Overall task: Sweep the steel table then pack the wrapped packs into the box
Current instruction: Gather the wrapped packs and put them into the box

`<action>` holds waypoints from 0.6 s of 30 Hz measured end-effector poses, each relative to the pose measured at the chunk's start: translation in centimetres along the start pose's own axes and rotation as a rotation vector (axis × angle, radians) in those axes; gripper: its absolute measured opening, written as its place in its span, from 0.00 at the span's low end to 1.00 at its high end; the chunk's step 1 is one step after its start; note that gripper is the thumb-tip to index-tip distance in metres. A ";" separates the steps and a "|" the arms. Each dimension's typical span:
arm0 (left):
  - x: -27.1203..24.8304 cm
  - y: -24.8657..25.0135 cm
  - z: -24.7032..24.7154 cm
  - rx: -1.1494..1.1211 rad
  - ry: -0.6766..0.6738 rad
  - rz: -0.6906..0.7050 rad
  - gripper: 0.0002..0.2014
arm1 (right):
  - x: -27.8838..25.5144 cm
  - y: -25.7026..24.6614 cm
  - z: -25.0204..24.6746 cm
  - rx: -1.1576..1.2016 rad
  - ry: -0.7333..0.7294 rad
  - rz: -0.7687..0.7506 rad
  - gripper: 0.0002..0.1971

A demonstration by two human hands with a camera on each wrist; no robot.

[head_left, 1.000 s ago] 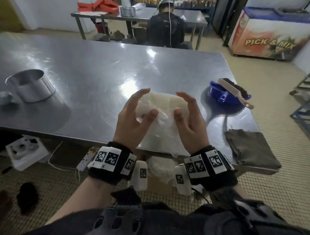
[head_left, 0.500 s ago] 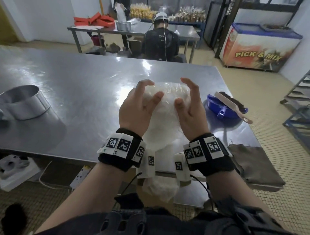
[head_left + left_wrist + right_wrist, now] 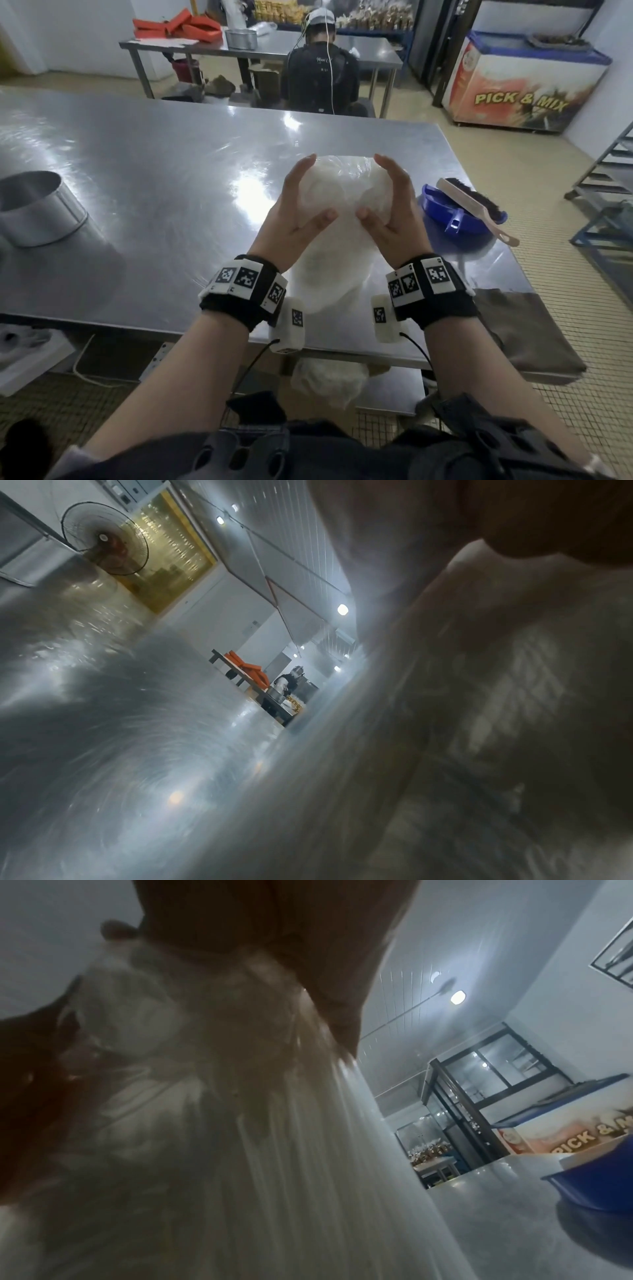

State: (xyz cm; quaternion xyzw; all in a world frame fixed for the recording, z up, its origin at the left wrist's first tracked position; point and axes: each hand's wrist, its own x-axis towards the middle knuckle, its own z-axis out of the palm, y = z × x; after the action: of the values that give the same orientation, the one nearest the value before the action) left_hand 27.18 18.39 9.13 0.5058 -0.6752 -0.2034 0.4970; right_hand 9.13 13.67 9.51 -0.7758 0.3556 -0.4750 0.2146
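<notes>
A clear plastic wrapped pack [image 3: 342,192] of pale round pieces is held up over the steel table [image 3: 154,178], its lower end hanging toward the near edge. My left hand [image 3: 301,202] grips its left side and my right hand [image 3: 383,202] grips its right side, fingers curled over the top, thumbs pressing the front. The pack [image 3: 479,696] fills the right of the left wrist view. In the right wrist view the pack [image 3: 205,1096] hangs below my fingers [image 3: 308,961]. Another wrapped pack [image 3: 325,380] lies below the table edge. No box is in view.
A blue dustpan [image 3: 459,209] with a hand brush [image 3: 476,205] sits right of my hands. A brown cloth [image 3: 520,329] lies at the near right corner. A steel ring mould [image 3: 37,209] stands at the left. A person [image 3: 318,75] sits beyond the table; a freezer [image 3: 524,82] stands back right.
Both hands have lifted the pack higher and farther over the table. My fingers have closed more tightly over its top.
</notes>
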 end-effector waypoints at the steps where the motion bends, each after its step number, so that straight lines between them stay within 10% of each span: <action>1: 0.0 0.0 -0.1 0.002 -0.019 -0.008 0.33 | -0.2 0.1 -0.1 0.005 -0.036 0.002 0.31; 18: -9.7 5.6 -1.0 -0.072 0.036 0.014 0.31 | -9.7 -5.1 -1.5 0.211 -0.061 -0.143 0.26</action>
State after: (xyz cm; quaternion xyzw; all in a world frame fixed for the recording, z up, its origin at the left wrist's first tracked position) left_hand 25.33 29.47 9.39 0.4863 -0.6620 -0.2149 0.5283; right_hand 6.72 24.36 8.00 -0.7864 0.2405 -0.5000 0.2714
